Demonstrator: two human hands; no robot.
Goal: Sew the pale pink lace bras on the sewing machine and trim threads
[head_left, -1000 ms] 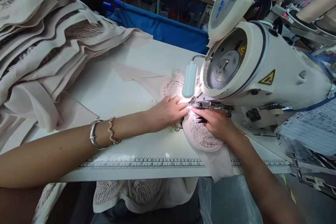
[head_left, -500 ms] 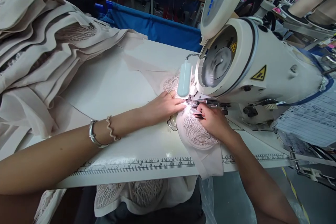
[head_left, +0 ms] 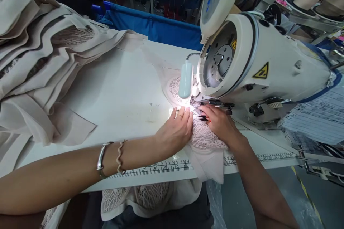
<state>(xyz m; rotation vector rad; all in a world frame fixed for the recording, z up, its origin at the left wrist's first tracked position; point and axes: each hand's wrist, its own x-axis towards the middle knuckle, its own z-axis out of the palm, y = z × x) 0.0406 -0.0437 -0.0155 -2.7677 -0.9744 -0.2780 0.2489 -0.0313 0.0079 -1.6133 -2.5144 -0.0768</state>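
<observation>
A pale pink lace bra piece (head_left: pixel 205 136) lies under the needle area of a white sewing machine (head_left: pixel 279 61), its lower band hanging over the table's front edge. My left hand (head_left: pixel 177 128) rests flat on the fabric just left of the needle, fingers stretched forward. My right hand (head_left: pixel 219 121) is closed at the right of the needle, around small thread snips (head_left: pixel 203 117) whose dark blades point left over the lace. A light green lamp (head_left: pixel 186 79) shines on the needle area, where the presser foot is partly hidden by glare.
A heap of pale fabric pieces (head_left: pixel 40 64) covers the table's left side. A blue cloth bin (head_left: pixel 153 28) stands behind the table. A printed ruler (head_left: pixel 166 167) runs along the front edge. More lace pieces (head_left: pixel 153 195) lie on the lap.
My left hand has moved down and slightly right, its fingers now pointing forward. The fabric beside the needle has shifted a little. The view has moved slightly, and the machine's wheel no longer looks blurred.
</observation>
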